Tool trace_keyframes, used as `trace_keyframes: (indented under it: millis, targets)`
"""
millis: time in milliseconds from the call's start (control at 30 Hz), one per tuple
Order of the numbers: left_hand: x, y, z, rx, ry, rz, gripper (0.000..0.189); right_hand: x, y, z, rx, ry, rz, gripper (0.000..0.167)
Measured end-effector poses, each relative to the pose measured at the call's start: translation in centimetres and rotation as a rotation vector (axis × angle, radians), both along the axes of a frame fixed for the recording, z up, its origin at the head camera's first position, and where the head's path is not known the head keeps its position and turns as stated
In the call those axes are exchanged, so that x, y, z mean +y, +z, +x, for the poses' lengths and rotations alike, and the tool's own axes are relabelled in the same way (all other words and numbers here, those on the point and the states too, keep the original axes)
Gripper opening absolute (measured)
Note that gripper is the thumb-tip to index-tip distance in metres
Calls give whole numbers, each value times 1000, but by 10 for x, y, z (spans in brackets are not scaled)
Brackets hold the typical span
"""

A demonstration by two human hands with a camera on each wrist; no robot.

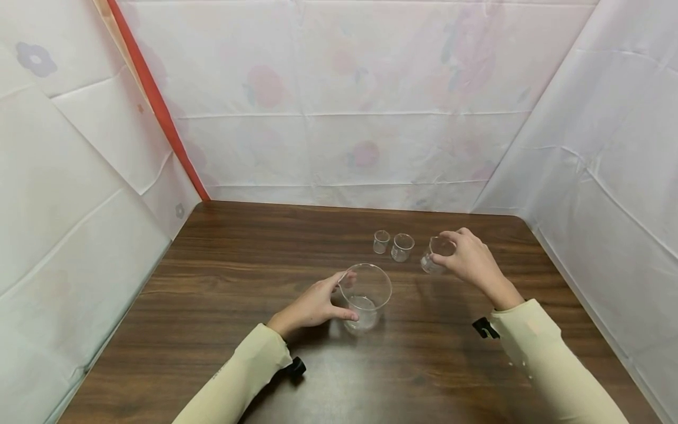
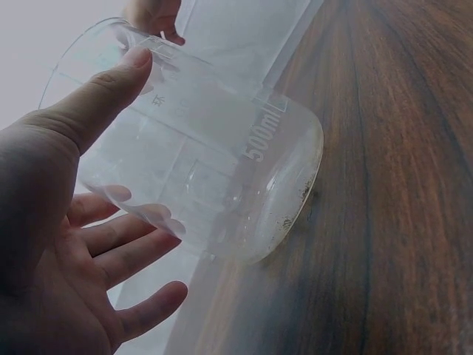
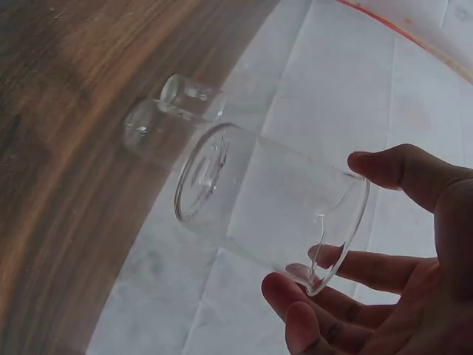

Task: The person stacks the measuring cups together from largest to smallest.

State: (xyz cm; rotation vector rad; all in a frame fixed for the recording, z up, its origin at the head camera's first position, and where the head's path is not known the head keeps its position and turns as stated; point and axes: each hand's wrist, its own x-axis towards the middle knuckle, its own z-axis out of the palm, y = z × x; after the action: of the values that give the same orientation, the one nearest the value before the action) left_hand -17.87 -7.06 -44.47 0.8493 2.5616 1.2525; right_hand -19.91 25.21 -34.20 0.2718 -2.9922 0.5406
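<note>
A large glass beaker (image 1: 365, 315) marked 500ml (image 2: 262, 137) is in my left hand (image 1: 316, 303). The thumb lies along its near side and the fingers reach round the other, as the left wrist view shows. Its base is at the wooden tabletop. To the right, my right hand (image 1: 473, 259) pinches a smaller glass beaker (image 3: 259, 200) by the rim, thumb on one side and fingers on the other. This beaker hangs above the table, its base apart from the wood. Both beakers look clear, with nothing visible inside.
Two still smaller beakers stand side by side toward the back: the smallest beaker (image 1: 381, 242) at left, the slightly bigger beaker (image 1: 402, 248) beside it. They are left of my right hand. White patterned sheets (image 1: 339, 129) wall the brown table (image 1: 238, 247) at back and sides.
</note>
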Motion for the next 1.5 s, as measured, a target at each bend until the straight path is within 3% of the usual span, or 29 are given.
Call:
trace_keyframes:
  millis: [633, 1033, 1500]
  targets:
    - [0, -3, -2, 3, -3, 0, 84, -16, 18, 11, 8, 88, -44, 53]
    - [-1, -2, -2, -8, 0, -7, 85, -30, 27, 16, 42, 186, -93, 50]
    - [-1, -1, -1, 10, -2, -7, 85, -44, 38, 26, 99, 245, -133, 49]
